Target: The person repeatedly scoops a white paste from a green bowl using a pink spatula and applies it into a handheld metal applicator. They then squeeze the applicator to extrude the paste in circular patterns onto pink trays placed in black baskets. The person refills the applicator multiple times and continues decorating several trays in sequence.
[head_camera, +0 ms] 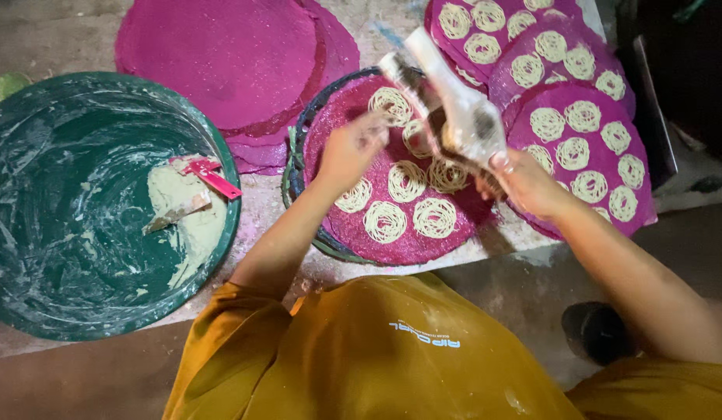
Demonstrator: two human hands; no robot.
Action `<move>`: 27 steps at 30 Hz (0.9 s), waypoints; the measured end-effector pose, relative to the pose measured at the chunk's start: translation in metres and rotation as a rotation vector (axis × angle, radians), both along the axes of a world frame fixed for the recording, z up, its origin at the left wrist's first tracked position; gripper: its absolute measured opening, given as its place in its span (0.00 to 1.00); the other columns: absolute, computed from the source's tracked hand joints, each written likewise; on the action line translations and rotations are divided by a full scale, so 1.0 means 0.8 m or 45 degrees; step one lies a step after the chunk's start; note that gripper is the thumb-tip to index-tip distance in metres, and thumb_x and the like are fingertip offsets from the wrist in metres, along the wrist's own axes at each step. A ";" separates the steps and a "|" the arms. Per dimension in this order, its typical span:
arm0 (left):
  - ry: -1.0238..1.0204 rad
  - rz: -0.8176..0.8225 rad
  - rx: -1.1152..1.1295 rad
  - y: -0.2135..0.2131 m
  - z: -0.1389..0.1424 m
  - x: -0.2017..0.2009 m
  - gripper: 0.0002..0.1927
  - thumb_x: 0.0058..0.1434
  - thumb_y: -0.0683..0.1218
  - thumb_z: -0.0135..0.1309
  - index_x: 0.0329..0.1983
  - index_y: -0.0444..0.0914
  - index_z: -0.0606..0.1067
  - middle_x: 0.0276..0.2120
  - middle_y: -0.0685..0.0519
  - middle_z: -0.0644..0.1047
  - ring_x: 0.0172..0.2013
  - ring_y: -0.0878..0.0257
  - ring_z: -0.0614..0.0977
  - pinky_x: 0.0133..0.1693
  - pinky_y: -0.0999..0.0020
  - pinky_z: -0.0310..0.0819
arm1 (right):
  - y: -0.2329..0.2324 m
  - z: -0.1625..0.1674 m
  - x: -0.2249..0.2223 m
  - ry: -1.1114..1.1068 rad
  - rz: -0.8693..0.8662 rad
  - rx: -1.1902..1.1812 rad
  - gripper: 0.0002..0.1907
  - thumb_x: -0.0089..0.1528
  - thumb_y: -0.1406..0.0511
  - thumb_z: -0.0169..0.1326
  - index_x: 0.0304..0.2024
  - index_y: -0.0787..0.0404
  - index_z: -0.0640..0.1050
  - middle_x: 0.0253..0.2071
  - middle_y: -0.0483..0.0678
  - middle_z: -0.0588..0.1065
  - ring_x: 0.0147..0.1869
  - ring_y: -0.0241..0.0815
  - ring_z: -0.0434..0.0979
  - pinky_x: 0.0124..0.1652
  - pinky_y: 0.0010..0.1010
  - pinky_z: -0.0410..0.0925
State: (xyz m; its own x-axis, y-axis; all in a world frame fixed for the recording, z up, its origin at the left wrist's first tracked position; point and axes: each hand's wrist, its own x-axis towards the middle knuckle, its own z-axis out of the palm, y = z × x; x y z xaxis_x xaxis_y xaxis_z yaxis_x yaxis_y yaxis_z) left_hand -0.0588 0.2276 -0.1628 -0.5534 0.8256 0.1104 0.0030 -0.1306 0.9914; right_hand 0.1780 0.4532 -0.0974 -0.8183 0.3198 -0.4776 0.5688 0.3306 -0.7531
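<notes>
Looking down, I see my right hand point(528, 183) closed around the lower handle of a metal press point(454, 109), which tilts up and away over the middle mat point(408, 233). My left hand point(349, 148) is at the press's far-left end, fingers curled by the crank; whether this grip is fully closed on it I cannot tell, as the fingers blur there.

The middle mat is a round pink disc lying on a dark-rimmed basket point(299, 148) at the centre of the desk point(260, 210). On it lie pale noodle coils point(411, 210), several in a ring, with one just under the press.

To the right, overlapping pink mats point(610, 101) carry more finished coils in rows, reaching to the far right edge. At the far left of these, a stack of bare pink mats point(221, 54) lies just beyond the basket, touching its rim.

On the left sits a big green basin point(34, 295), its wall smeared white, with a lump of pale dough point(186, 225) against its right side. A red-handled scraper point(209, 175) rests on the dough.

Near me, my yellow shirt point(376, 358) fills the lower frame.
</notes>
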 end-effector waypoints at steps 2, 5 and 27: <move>-0.934 -0.109 0.443 0.009 0.022 -0.015 0.31 0.68 0.64 0.43 0.63 0.37 0.66 0.40 0.47 0.79 0.42 0.53 0.80 0.51 0.54 0.74 | -0.013 0.012 -0.019 -0.125 0.291 -0.002 0.34 0.73 0.48 0.24 0.41 0.63 0.77 0.30 0.52 0.78 0.34 0.41 0.79 0.38 0.35 0.78; -1.485 -0.170 0.846 0.029 0.045 -0.030 0.31 0.65 0.68 0.40 0.51 0.37 0.71 0.37 0.51 0.76 0.42 0.55 0.79 0.54 0.55 0.72 | -0.024 0.033 -0.047 -0.302 0.065 -0.603 0.31 0.68 0.49 0.24 0.46 0.56 0.77 0.32 0.50 0.80 0.36 0.40 0.82 0.39 0.34 0.76; -1.343 0.008 1.221 0.068 0.011 -0.115 0.25 0.67 0.65 0.38 0.27 0.43 0.67 0.20 0.58 0.65 0.26 0.63 0.67 0.36 0.65 0.61 | -0.044 0.041 -0.145 -0.090 0.228 0.247 0.38 0.68 0.41 0.33 0.33 0.67 0.76 0.22 0.48 0.72 0.24 0.41 0.75 0.27 0.35 0.70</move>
State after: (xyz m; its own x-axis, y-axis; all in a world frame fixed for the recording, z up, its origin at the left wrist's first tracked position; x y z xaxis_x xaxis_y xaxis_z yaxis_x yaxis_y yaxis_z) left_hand -0.1509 0.2818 -0.1537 -0.7300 0.6652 0.1567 -0.6654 -0.7442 0.0591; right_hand 0.0617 0.4181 -0.0643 -0.8371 0.2640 -0.4791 0.5368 0.5651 -0.6265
